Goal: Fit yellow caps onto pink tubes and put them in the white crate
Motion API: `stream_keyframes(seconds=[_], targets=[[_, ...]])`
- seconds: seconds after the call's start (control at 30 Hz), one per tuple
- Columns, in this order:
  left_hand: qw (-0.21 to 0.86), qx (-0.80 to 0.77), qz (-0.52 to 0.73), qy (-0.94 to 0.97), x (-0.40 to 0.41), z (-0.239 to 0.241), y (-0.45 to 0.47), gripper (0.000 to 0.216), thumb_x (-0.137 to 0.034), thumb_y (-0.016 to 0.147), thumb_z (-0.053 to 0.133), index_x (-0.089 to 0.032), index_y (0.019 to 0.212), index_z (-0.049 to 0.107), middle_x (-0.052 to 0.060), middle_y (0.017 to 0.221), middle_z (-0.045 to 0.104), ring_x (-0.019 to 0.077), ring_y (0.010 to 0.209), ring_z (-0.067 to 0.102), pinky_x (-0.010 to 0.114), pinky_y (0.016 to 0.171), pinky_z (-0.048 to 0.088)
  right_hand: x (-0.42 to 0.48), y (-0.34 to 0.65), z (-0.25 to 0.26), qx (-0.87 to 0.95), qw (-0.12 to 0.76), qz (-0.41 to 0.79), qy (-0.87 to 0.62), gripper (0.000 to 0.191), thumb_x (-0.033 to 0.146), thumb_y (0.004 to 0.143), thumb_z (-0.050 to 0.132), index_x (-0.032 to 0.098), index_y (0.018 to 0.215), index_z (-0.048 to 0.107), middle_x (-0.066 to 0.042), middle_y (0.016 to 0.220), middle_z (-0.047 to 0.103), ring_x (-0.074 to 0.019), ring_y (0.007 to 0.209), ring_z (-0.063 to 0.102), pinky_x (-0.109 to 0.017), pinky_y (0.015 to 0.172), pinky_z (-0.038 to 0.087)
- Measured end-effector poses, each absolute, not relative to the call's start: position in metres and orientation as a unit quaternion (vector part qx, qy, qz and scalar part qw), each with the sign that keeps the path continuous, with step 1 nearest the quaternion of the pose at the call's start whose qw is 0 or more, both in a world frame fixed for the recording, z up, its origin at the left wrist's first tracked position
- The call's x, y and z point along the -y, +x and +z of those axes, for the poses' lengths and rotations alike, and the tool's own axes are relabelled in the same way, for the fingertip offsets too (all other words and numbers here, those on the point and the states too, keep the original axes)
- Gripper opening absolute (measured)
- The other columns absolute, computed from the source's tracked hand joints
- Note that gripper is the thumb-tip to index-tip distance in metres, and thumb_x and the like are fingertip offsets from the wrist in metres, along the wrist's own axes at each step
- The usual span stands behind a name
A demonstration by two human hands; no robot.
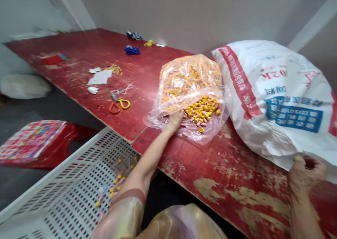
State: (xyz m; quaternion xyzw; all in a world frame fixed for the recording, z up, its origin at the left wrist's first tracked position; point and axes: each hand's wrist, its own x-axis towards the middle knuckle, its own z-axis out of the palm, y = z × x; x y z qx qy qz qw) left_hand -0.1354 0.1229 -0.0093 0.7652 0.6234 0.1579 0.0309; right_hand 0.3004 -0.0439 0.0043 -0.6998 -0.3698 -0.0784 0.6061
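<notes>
My left hand [175, 120] reaches into the mouth of a clear plastic bag [188, 81] lying on the worn red table [147, 70]. Its fingers rest among several small yellow and pink plastic pieces [201, 112] that spill from the bag. Whether it grips any of them is hidden. My right hand [306, 174] is at the table's near right. Its fingers are curled at the lower edge of a big white woven sack [276, 98] with red and blue print.
A white perforated crate [76, 186] with a few yellow and pink pieces sits below the table's near edge. Scissors [119, 105] with orange and yellow handles, paper scraps [99, 77] and a blue tape dispenser [132, 50] lie further out. A red stool [39, 144] stands at left.
</notes>
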Motion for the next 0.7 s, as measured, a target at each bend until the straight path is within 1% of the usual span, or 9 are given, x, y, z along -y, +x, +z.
stream_keyframes(seconds=[0.03, 0.1, 0.2, 0.27, 0.33, 0.4, 0.5, 0.6, 0.7], targets=[[0.03, -0.623, 0.156, 0.766, -0.12, -0.009, -0.137, 0.024, -0.008, 0.086, 0.041, -0.01, 0.096, 0.062, 0.018, 0.104, 0.063, 0.026, 0.1, 0.058, 0.035, 0.087, 0.043, 0.054, 0.294, 0.002, 0.364, 0.62, -0.073, -0.691, 0.025, 0.033, 0.062, 0.068, 0.021, 0.077, 0.052, -0.011, 0.081, 0.056, -0.0274, 0.079, 0.057, -0.047, 0.078, 0.044], [0.031, -0.619, 0.169, 0.766, -0.11, -0.008, -0.137, 0.022, -0.008, 0.085, 0.042, -0.011, 0.094, 0.061, 0.018, 0.103, 0.062, 0.027, 0.101, 0.057, 0.037, 0.089, 0.041, 0.073, 0.268, -0.003, 0.41, 0.624, 0.021, -0.665, 0.029, 0.038, 0.067, 0.067, 0.019, 0.087, 0.055, -0.01, 0.085, 0.06, -0.024, 0.077, 0.058, -0.042, 0.073, 0.047], [0.099, -0.583, 0.285, 0.754, -0.08, -0.003, -0.125, 0.012, -0.012, 0.081, 0.049, -0.015, 0.089, 0.058, 0.011, 0.089, 0.062, 0.0215, 0.088, 0.057, 0.033, 0.082, 0.043, 0.085, 0.219, -0.007, 0.538, 0.534, 0.168, -0.629, 0.03, 0.04, 0.077, 0.064, 0.018, 0.096, 0.059, -0.007, 0.088, 0.062, -0.0194, 0.076, 0.058, -0.033, 0.067, 0.047], [0.222, -0.519, 0.389, 0.728, -0.051, 0.001, -0.109, 0.007, -0.018, 0.08, 0.055, -0.017, 0.087, 0.056, 0.004, 0.08, 0.06, 0.0158, 0.076, 0.055, 0.027, 0.073, 0.044, 0.082, 0.194, -0.008, 0.622, 0.468, 0.178, -0.602, 0.026, 0.039, 0.082, 0.063, 0.02, 0.1, 0.062, -0.006, 0.088, 0.061, -0.0165, 0.072, 0.055, -0.03, 0.063, 0.045], [0.372, -0.442, 0.447, 0.683, -0.02, 0.003, -0.09, 0.013, -0.025, 0.08, 0.059, -0.017, 0.09, 0.055, 0.0, 0.077, 0.058, 0.0119, 0.07, 0.053, 0.023, 0.067, 0.043, 0.077, 0.179, -0.006, 0.694, 0.424, 0.16, -0.559, 0.023, 0.036, 0.085, 0.062, 0.021, 0.102, 0.063, -0.005, 0.087, 0.061, -0.0161, 0.072, 0.053, -0.03, 0.064, 0.044], [0.491, -0.381, 0.449, 0.642, 0.004, 0.004, -0.072, 0.019, -0.03, 0.079, 0.063, -0.017, 0.091, 0.057, 0.0, 0.076, 0.058, 0.0105, 0.068, 0.054, 0.022, 0.064, 0.042, 0.072, 0.17, -0.003, 0.75, 0.391, 0.137, -0.516, 0.021, 0.034, 0.087, 0.061, 0.022, 0.104, 0.064, -0.005, 0.09, 0.063, -0.0175, 0.078, 0.055, -0.031, 0.069, 0.045], [0.563, -0.346, 0.423, 0.62, 0.024, 0.0, -0.057, 0.02, -0.032, 0.076, 0.066, -0.016, 0.085, 0.062, 0.001, 0.076, 0.06, 0.0108, 0.068, 0.055, 0.022, 0.065, 0.044, 0.069, 0.165, 0.003, 0.795, 0.354, 0.098, -0.482, 0.023, 0.032, 0.087, 0.063, 0.023, 0.108, 0.064, -0.005, 0.095, 0.064, -0.019, 0.085, 0.056, -0.032, 0.071, 0.045], [0.592, -0.348, 0.43, 0.586, 0.029, -0.004, -0.055, 0.021, -0.032, 0.073, 0.069, -0.015, 0.085, 0.065, 0.002, 0.075, 0.062, 0.0113, 0.066, 0.056, 0.024, 0.065, 0.046, 0.073, 0.162, 0.006, 0.79, 0.355, 0.134, -0.482, 0.025, 0.032, 0.086, 0.064, 0.023, 0.109, 0.063, -0.004, 0.091, 0.064, -0.0178, 0.08, 0.056, -0.032, 0.071, 0.046], [0.632, -0.353, 0.456, 0.517, 0.031, -0.006, -0.058, 0.024, -0.033, 0.071, 0.072, -0.015, 0.086, 0.065, 0.001, 0.076, 0.063, 0.011, 0.066, 0.058, 0.024, 0.065, 0.048, 0.08, 0.16, 0.003, 0.667, 0.443, 0.259, -0.539, 0.04, 0.033, 0.085, 0.064, 0.024, 0.122, 0.054, -0.003, 0.092, 0.062, -0.0147, 0.072, 0.057, -0.028, 0.063, 0.048]])
